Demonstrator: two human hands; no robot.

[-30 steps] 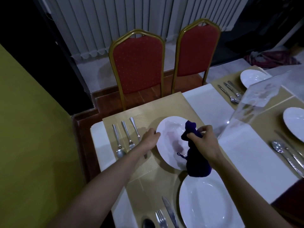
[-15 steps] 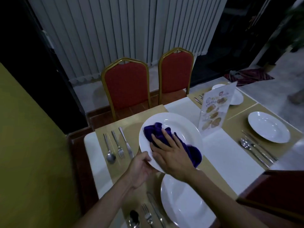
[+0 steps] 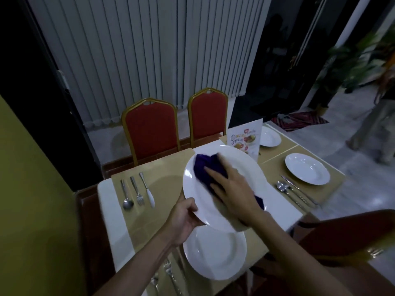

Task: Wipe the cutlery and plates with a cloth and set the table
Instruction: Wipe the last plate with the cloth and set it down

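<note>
My left hand grips the near rim of a white plate, holding it tilted up above the table. My right hand lies flat on a purple cloth and presses it against the plate's face. A spoon, a fork and a knife lie side by side on the tan placemat to the left. A second white plate rests on the table below the held one, with cutlery at its left.
Two red chairs with gold frames stand at the far side. A menu stand rises mid-table. Further plates and cutlery sit at the right. A red chair back is at the near right. A person stands far right.
The plate has been lifted off the placemat and brought nearer to me. My right hand went from holding the bunched cloth to pressing it flat on the plate and sliding it.
</note>
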